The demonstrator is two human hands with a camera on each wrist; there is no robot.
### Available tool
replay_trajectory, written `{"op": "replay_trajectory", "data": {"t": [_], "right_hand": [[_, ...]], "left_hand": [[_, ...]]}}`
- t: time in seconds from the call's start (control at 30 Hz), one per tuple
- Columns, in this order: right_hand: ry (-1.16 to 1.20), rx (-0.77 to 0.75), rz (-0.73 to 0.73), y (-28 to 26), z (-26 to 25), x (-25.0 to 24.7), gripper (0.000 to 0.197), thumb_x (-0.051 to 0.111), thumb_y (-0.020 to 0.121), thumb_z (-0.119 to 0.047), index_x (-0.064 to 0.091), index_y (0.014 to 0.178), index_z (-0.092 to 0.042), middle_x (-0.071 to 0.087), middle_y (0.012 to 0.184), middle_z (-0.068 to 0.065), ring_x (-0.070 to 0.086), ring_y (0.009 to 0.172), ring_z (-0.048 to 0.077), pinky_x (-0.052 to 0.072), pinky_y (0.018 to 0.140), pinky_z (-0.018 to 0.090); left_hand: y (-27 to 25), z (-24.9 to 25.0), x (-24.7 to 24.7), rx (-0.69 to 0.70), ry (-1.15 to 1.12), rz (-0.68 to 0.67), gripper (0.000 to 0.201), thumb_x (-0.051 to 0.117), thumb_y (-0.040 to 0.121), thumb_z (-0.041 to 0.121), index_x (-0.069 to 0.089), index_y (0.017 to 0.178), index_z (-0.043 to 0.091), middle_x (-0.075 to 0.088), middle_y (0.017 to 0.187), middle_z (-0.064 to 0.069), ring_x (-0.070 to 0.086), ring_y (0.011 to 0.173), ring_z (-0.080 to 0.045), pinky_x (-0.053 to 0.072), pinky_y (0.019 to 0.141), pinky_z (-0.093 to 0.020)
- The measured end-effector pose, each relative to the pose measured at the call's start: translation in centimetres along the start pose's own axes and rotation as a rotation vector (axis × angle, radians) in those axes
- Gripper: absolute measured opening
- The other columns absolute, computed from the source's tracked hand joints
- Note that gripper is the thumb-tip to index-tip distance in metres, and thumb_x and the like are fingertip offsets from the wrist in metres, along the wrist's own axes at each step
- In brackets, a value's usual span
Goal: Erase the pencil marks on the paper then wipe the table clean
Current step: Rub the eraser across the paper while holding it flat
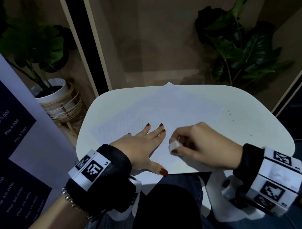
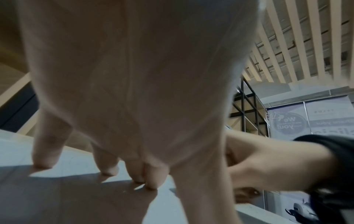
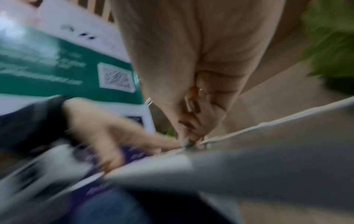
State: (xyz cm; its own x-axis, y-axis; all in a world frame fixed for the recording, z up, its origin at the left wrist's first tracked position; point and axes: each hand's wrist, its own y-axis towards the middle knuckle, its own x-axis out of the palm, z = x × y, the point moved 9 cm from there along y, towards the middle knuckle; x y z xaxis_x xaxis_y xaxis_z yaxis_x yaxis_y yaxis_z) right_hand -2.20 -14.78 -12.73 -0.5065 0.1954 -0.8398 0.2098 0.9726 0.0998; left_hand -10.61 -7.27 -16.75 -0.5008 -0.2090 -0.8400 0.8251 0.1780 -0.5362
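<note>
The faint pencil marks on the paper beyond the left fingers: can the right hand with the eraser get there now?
Probably yes. The right hand pinches the eraser; only the flat left hand lies between.

Left hand (image 2: 134, 91) spread flat — fingers (image 2: 44, 151) pressing the paper (image 2: 76, 163) — right hand (image 2: 268, 163) beside.

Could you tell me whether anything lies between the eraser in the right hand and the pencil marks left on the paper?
Nothing visible does. The right hand pinches the eraser just above the paper; the left hand lies flat beside it.
</note>
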Motion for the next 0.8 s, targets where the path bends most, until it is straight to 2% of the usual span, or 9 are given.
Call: {"op": "replay_trajectory", "data": {"t": [0.13, 0.27, 0.33, 0.4, 0.5, 0.6, 0.63, 0.73, 0.8], "right_hand": [[-0.003, -0.052, -0.221, -0.1, -1.1, 0.5, 0.010, 0.072, 0.088, -0.025, 0.070, 0.094, -0.018, 0.068, 0.073, -0.007, 0.060, 0.064, 0.006, 0.046, 0.064, 0.017], [-0.076, -0.030, -0.153, 2.2, 1.0, -3.1, 0.010, 0.070, 0.089, -0.023, 0.062, 0.093, -0.018, 0.067, 0.073, -0.009, 0.061, 0.064, 0.002, 0.044, 0.062, 0.014], [-0.081, 0.019, -0.114, 3.6, 2.3, -4.6, 0.011, 0.070, 0.090, -0.024, 0.062, 0.093, -0.018, 0.069, 0.075, -0.005, 0.063, 0.064, 0.004, 0.045, 0.062, 0.017], [-0.060, 0.043, -0.172, 4.4, 2.9, -4.0, 0.012, 0.071, 0.089, -0.025, 0.062, 0.092, -0.020, 0.071, 0.079, -0.003, 0.064, 0.067, 0.008, 0.048, 0.064, 0.021], [-0.080, 0.033, -0.292, 5.3, 2.7, -1.6, 0.013, 0.073, 0.088, -0.026, 0.061, 0.091, -0.022, 0.069, 0.080, -0.008, 0.061, 0.067, 0.003, 0.047, 0.066, 0.018], [-0.133, 0.006, -0.238, 5.9, 1.9, -1.0, 0.018, 0.074, 0.087, -0.028, 0.057, 0.083, -0.025, 0.062, 0.071, -0.016, 0.056, 0.065, -0.005, 0.040, 0.064, 0.012], [-0.129, -0.017, -0.258, 5.7, 1.4, -0.6, 0.020, 0.074, 0.087, -0.027, 0.055, 0.080, -0.025, 0.062, 0.071, -0.015, 0.056, 0.065, -0.004, 0.041, 0.065, 0.013], [-0.008, -0.082, -0.449, 4.1, -0.4, 1.4, 0.020, 0.073, 0.087, -0.022, 0.055, 0.078, -0.023, 0.063, 0.069, -0.010, 0.057, 0.062, 0.004, 0.045, 0.066, 0.018], [-0.056, -0.101, -0.457, 4.4, -0.5, 1.2, 0.018, 0.072, 0.088, -0.022, 0.056, 0.079, -0.023, 0.062, 0.067, -0.011, 0.056, 0.062, 0.004, 0.045, 0.065, 0.018]], "left_hand": [[0.1, -0.1, 0.1, 0.014, -0.007, 0.010, 0.106, 0.053, 0.086, 0.066, -0.017, 0.154, 0.027, -0.030, 0.156, 0.018, -0.023, 0.147, -0.011, 0.010, 0.120, -0.054], [0.1, -0.2, -0.6, 0.025, -0.050, 0.072, 0.098, 0.052, 0.088, 0.065, -0.007, 0.156, 0.028, -0.019, 0.160, 0.017, -0.016, 0.149, -0.012, 0.014, 0.121, -0.049], [0.2, -0.1, -1.4, 0.023, -0.067, 0.158, 0.090, 0.052, 0.089, 0.063, 0.004, 0.157, 0.029, -0.007, 0.163, 0.014, -0.006, 0.151, -0.013, 0.020, 0.120, -0.044], [0.3, 0.0, -2.0, 0.011, -0.048, 0.239, 0.085, 0.052, 0.090, 0.062, 0.011, 0.157, 0.030, 0.003, 0.164, 0.011, 0.004, 0.150, -0.015, 0.023, 0.118, -0.043], [0.6, -0.3, -1.6, -0.034, -0.047, 0.228, 0.086, 0.050, 0.090, 0.064, 0.005, 0.157, 0.033, -0.003, 0.164, 0.011, -0.001, 0.151, -0.015, 0.023, 0.118, -0.045], [0.6, -0.8, -1.1, -0.084, -0.065, 0.189, 0.091, 0.048, 0.089, 0.067, -0.002, 0.157, 0.033, -0.012, 0.163, 0.011, -0.009, 0.151, -0.015, 0.018, 0.119, -0.048], [0.6, -1.0, -1.1, -0.094, -0.076, 0.183, 0.093, 0.048, 0.088, 0.069, -0.003, 0.157, 0.033, -0.014, 0.163, 0.012, -0.011, 0.151, -0.015, 0.016, 0.120, -0.049], [0.6, -1.1, -1.0, -0.102, -0.099, 0.176, 0.098, 0.050, 0.085, 0.070, -0.003, 0.157, 0.031, -0.016, 0.162, 0.013, -0.012, 0.150, -0.013, 0.013, 0.120, -0.049], [0.6, -1.1, -1.0, -0.100, -0.085, 0.167, 0.099, 0.048, 0.085, 0.071, -0.005, 0.157, 0.029, -0.017, 0.162, 0.013, -0.013, 0.150, -0.014, 0.013, 0.119, -0.049]]}}
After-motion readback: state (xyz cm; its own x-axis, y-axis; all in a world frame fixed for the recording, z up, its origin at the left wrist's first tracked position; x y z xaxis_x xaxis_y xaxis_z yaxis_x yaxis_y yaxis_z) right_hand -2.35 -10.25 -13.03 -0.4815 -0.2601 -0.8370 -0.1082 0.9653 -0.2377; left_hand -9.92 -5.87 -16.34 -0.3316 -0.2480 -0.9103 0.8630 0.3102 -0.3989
